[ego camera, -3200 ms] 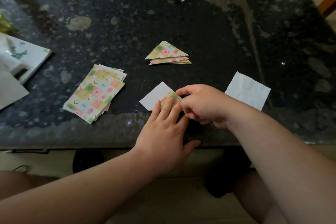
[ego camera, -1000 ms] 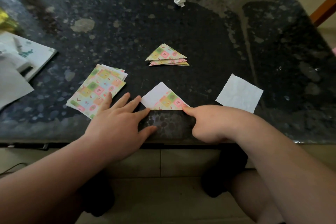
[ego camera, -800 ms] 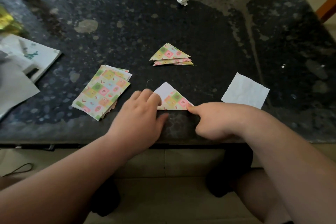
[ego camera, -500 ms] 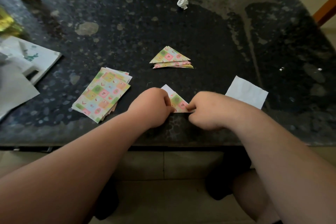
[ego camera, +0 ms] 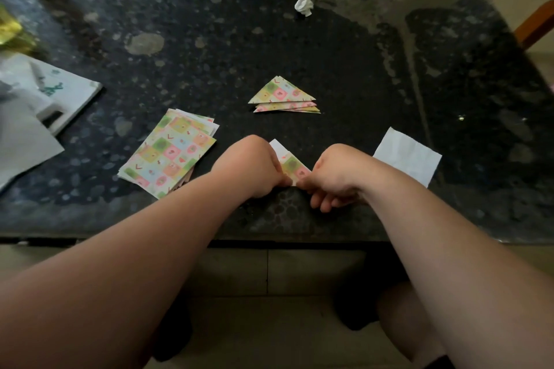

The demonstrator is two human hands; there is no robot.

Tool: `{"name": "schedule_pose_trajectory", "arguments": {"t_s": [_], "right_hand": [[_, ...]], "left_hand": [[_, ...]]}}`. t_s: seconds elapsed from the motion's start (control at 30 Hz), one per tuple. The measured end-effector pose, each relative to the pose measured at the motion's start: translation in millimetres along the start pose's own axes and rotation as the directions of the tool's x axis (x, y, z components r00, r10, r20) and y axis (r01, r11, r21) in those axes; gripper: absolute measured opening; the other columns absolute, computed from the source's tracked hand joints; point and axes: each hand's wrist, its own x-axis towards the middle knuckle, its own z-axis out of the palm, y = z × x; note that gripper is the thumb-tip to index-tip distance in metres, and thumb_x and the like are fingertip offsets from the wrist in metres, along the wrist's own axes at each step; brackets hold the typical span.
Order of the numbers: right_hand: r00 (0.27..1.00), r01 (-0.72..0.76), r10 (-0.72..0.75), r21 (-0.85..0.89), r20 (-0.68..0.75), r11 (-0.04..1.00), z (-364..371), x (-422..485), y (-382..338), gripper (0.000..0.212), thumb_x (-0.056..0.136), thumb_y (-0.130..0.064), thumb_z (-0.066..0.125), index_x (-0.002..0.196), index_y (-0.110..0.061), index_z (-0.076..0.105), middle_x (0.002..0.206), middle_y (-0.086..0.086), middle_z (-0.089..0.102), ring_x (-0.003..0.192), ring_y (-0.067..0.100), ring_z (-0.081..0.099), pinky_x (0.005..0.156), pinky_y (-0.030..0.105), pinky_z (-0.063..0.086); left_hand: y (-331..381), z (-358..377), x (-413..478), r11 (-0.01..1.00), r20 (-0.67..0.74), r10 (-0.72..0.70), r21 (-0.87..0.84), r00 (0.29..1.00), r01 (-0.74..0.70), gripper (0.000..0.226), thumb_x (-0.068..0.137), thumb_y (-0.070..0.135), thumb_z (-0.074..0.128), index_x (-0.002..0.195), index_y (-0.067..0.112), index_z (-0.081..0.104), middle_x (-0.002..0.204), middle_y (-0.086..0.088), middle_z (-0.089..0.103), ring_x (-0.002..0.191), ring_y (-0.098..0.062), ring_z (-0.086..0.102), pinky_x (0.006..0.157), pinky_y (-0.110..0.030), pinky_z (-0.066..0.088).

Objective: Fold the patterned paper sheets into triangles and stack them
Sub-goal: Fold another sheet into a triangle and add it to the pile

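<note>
Just below the middle of the frame, the left hand is curled, its fingertips pinching the left part of the half-folded sheet. The right hand, curled likewise, nips the sheet's lower right edge. Holding it from both sides this way probably keeps the fold line down against the table while the crease is sharpened (a sliver of white underside shows at the sheet's top, so the corners seem not quite matched).

Straight above, at centre frame, lies the stack of finished triangles, near enough to drop this one on top. To the left of the hands sits the pile of flat patterned sheets, handy for the next pick. A white paper square lies to the right, and a crumpled paper ball sits near the top, out of the way.
</note>
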Motion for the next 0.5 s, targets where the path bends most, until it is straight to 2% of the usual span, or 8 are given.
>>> {"name": "schedule_pose_trajectory", "arguments": {"t_s": [0.23, 0.5], "right_hand": [[0.998, -0.053, 0.053, 0.033, 0.017, 0.998, -10, 2, 19, 0.027, 0.1, -0.029, 0.067, 0.085, -0.006, 0.069, 0.059, 0.004, 0.071, 0.042, 0.011, 0.06, 0.04, 0.019, 0.042], [0.982, -0.183, 0.176, 0.127, 0.066, 0.975, -37, 3, 54, 0.025, 0.101, -0.024, 0.065, 0.082, -0.008, 0.066, 0.055, 0.003, 0.066, 0.039, 0.009, 0.056, 0.039, 0.018, 0.038]], "left_hand": [[0, 0, 1, 0.999, -0.002, -0.011, -0.031, 1.0, 0.011, 0.021, 0.079, 0.047, 0.084, 0.078, 0.026, 0.08, 0.082, 0.005, 0.072, 0.081, -0.014, 0.066, 0.078, -0.034, 0.059], [-1, 0, 2, 0.999, 0.019, -0.016, -0.042, 1.0, 0.017, 0.024, 0.078, 0.046, 0.085, 0.075, 0.024, 0.077, 0.083, 0.004, 0.071, 0.08, -0.013, 0.065, 0.067, -0.029, 0.052]]}}
